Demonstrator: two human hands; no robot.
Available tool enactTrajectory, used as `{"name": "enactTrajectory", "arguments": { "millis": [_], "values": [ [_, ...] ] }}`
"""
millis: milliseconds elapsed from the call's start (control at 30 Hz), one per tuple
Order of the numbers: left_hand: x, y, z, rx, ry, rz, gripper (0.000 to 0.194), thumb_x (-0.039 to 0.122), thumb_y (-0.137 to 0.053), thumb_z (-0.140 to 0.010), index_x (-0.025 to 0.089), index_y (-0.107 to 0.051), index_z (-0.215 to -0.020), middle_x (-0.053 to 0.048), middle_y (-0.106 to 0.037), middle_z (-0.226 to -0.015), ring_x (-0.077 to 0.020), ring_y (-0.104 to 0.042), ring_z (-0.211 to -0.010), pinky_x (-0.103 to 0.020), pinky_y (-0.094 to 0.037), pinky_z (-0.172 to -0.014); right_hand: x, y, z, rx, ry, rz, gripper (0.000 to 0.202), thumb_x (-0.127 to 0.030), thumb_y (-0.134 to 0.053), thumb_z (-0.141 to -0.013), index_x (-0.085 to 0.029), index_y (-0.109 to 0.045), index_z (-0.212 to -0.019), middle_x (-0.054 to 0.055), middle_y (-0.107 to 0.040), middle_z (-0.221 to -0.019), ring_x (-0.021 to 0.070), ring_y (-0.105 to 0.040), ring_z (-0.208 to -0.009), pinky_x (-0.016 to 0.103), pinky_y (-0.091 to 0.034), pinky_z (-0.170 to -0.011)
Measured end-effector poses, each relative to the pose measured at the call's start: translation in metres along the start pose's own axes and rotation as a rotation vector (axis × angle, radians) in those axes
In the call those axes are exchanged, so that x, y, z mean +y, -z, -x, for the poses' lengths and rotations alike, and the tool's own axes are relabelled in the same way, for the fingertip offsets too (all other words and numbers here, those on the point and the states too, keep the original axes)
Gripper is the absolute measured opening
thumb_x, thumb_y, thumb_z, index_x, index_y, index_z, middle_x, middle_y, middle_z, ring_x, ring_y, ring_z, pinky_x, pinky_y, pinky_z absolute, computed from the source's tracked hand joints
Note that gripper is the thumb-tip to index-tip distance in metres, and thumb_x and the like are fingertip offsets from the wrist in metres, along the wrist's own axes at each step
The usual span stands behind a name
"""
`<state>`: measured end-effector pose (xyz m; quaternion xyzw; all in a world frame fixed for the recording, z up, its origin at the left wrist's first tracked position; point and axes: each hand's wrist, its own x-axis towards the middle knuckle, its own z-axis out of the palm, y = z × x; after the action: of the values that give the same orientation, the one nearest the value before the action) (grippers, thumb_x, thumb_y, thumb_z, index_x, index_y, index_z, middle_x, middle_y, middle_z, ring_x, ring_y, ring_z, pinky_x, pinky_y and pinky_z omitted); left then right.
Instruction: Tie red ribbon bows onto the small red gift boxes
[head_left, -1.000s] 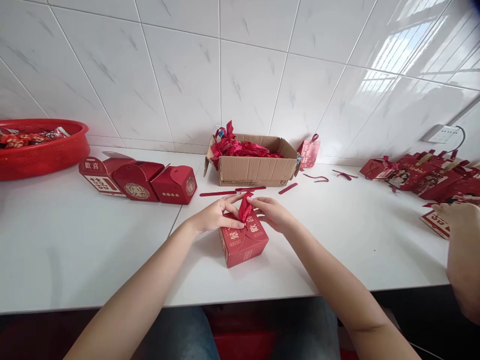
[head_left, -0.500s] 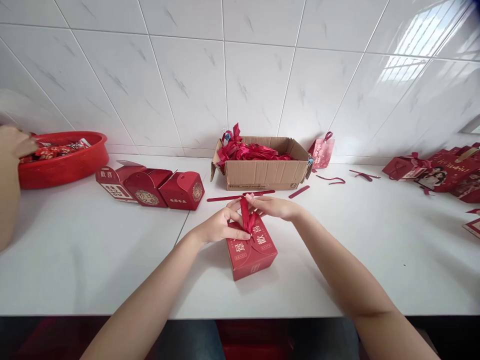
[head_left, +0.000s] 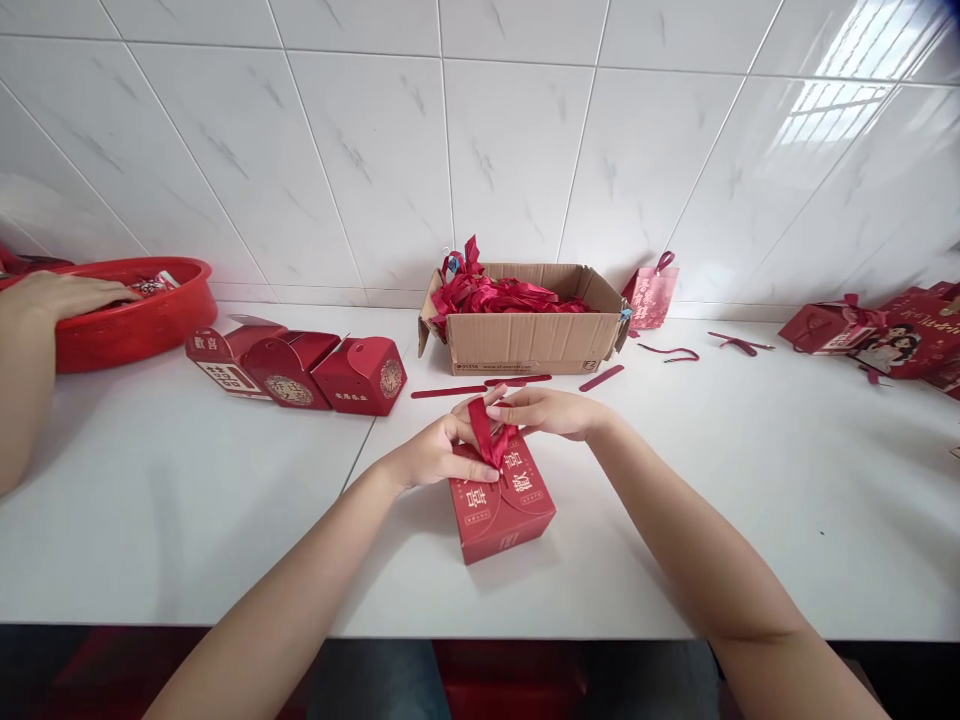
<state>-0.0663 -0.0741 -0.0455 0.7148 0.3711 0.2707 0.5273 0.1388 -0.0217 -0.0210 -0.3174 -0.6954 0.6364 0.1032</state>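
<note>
A red gift box [head_left: 504,510] with pale lettering stands on the white table in front of me. Red ribbon [head_left: 491,437] rises in a loop from its top. My left hand [head_left: 444,452] is closed at the box's left side, its thumb pressing at the base of the ribbon and its fingers behind. My right hand [head_left: 546,412] pinches the ribbon above the box from the right. Some fingertips of both hands are hidden behind the ribbon.
Behind stands a cardboard box [head_left: 525,340] of red ribbons, with loose strips [head_left: 450,391] before it. Three red boxes [head_left: 360,375] stand left, near a red basin [head_left: 142,325] with another person's hand [head_left: 71,295] in it. Finished-looking boxes [head_left: 832,328] sit right; a small bag [head_left: 651,297] leans behind.
The ribbon now forms a wider loop, leaning left of where it stood. The other person's hand has moved further over the basin. The camera view has shifted slightly.
</note>
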Motion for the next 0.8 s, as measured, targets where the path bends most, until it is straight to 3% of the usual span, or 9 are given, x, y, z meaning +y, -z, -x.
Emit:
{"name": "enactTrajectory", "arguments": {
  "millis": [133,300,400,533,600,667,733,800],
  "values": [
    [0.002,-0.002,0.0,0.031,0.007,0.016,0.025,0.045,-0.084,-0.059,0.024,-0.078,-0.072,-0.005,-0.069,-0.115,-0.0336,-0.046,-0.132,-0.046,-0.028,-0.117,-0.002,0.002,0.002,0.098,0.128,-0.173,0.033,-0.047,-0.064,-0.083,-0.015,-0.068,-0.088,0.006,-0.068,-0.093,0.0153,-0.062,-0.087,0.032,-0.048,-0.087],
    [0.003,-0.004,0.0,0.03,0.022,0.031,0.027,0.045,-0.084,-0.059,0.024,-0.078,-0.074,-0.005,-0.071,-0.103,-0.0322,-0.053,-0.123,-0.047,-0.036,-0.112,-0.012,-0.01,0.006,0.295,0.158,-0.04,0.019,-0.031,-0.061,-0.084,-0.013,-0.065,-0.078,0.005,-0.064,-0.079,0.013,-0.057,-0.072,0.029,-0.046,-0.073],
    [0.002,-0.004,0.0,0.035,0.027,0.033,0.027,0.046,-0.084,-0.059,0.024,-0.078,-0.074,-0.005,-0.07,-0.105,-0.0324,-0.053,-0.123,-0.046,-0.038,-0.11,-0.015,-0.013,0.006,0.265,0.157,-0.242,0.011,-0.023,-0.059,-0.083,-0.014,-0.064,-0.081,0.002,-0.059,-0.073,0.012,-0.055,-0.07,0.027,-0.045,-0.071],
    [0.003,-0.004,0.0,0.05,0.005,0.024,0.026,0.045,-0.085,-0.058,0.025,-0.078,-0.073,-0.004,-0.064,-0.122,-0.0343,-0.045,-0.132,-0.045,-0.035,-0.113,-0.017,-0.01,0.007,0.18,0.193,-0.622,0.018,-0.025,-0.051,-0.087,-0.015,-0.064,-0.095,0.0,-0.053,-0.073,0.0113,-0.054,-0.069,0.028,-0.046,-0.072],
    [0.003,-0.004,0.0,0.044,-0.001,0.017,0.024,0.044,-0.084,-0.059,0.026,-0.079,-0.075,-0.003,-0.057,-0.135,-0.0352,-0.037,-0.139,-0.046,-0.033,-0.114,-0.017,-0.011,0.007,0.231,0.2,-0.548,0.02,-0.029,-0.048,-0.09,-0.015,-0.061,-0.093,-0.003,-0.046,-0.065,0.0092,-0.045,-0.057,0.027,-0.043,-0.064],
    [0.003,-0.003,0.0,0.045,0.004,0.011,0.024,0.043,-0.084,-0.061,0.026,-0.079,-0.077,-0.002,-0.048,-0.146,-0.0353,-0.029,-0.143,-0.045,-0.033,-0.115,-0.016,-0.016,0.005,0.382,0.142,-0.323,0.016,-0.031,-0.048,-0.091,-0.017,-0.055,-0.089,-0.006,-0.04,-0.06,0.0088,-0.036,-0.051,0.026,-0.037,-0.057],
    [0.002,-0.003,0.0,0.051,0.02,0.014,0.024,0.042,-0.084,-0.061,0.025,-0.078,-0.077,-0.002,-0.046,-0.147,-0.0353,-0.03,-0.143,-0.044,-0.034,-0.114,-0.015,-0.024,0.004,0.566,0.037,-0.034,0.015,-0.033,-0.05,-0.091,-0.02,-0.049,-0.085,-0.003,-0.046,-0.064,0.0112,-0.041,-0.057,0.027,-0.035,-0.058],
    [0.001,-0.003,0.0,0.053,0.038,0.026,0.025,0.042,-0.084,-0.061,0.023,-0.077,-0.074,-0.005,-0.055,-0.137,-0.0355,-0.039,-0.137,-0.044,-0.037,-0.111,-0.016,-0.031,0.004,0.658,-0.024,0.199,0.022,-0.04,-0.051,-0.091,-0.021,-0.046,-0.081,0.003,-0.057,-0.078,0.0162,-0.051,-0.072,0.029,-0.038,-0.066]
  ]
}}
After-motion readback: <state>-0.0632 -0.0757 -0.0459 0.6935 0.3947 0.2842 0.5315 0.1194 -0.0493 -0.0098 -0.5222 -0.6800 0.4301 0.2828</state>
